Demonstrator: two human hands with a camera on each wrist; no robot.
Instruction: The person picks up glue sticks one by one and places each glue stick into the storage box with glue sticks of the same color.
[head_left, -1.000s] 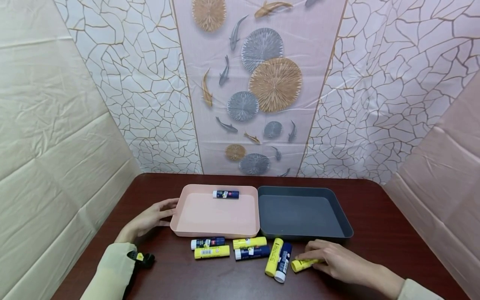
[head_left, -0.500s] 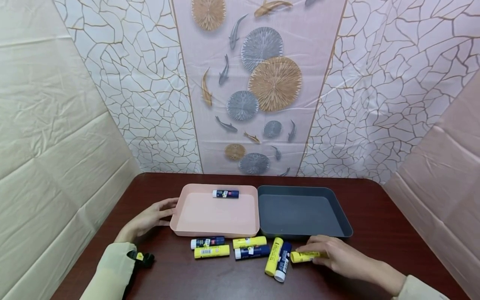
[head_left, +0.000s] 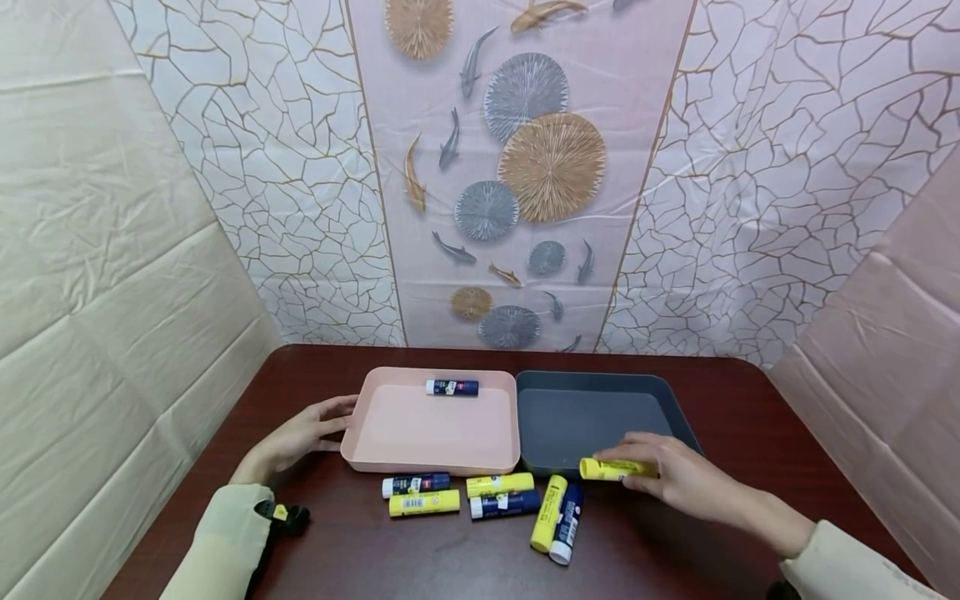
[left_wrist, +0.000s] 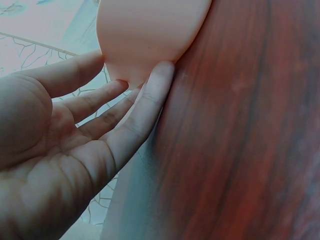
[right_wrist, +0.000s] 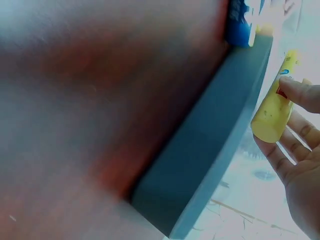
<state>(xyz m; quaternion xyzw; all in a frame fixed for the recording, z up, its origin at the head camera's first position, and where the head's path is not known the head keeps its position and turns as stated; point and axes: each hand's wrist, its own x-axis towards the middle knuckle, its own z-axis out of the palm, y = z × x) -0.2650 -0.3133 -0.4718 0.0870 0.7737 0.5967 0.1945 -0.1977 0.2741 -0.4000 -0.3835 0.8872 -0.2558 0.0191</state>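
Note:
My right hand [head_left: 681, 477] pinches a yellow glue stick [head_left: 606, 469] between thumb and fingers, over the front rim of the dark grey tray [head_left: 607, 421]. The right wrist view shows that glue stick [right_wrist: 274, 112] lifted above the tray's wall [right_wrist: 200, 150]. At the far left, my left hand [head_left: 300, 433] touches the outer left side of the pink tray [head_left: 435, 433]; the left wrist view has its nearly straight fingertips against the pink wall [left_wrist: 150, 30]. One navy glue stick [head_left: 453, 387] with a white cap lies at the back of the pink tray.
In front of the trays lie more glue sticks: a navy one [head_left: 416, 485] beside a yellow one [head_left: 424, 502], a yellow [head_left: 500, 484] beside a navy [head_left: 506, 504], and a slanted yellow [head_left: 549, 514] beside a navy [head_left: 566, 525]. The trays stand side by side on the dark red table [head_left: 420, 567].
My right hand has lifted the yellow glue stick from the table and carried it away from me to the grey tray's front rim. My left hand has stayed at the pink tray.

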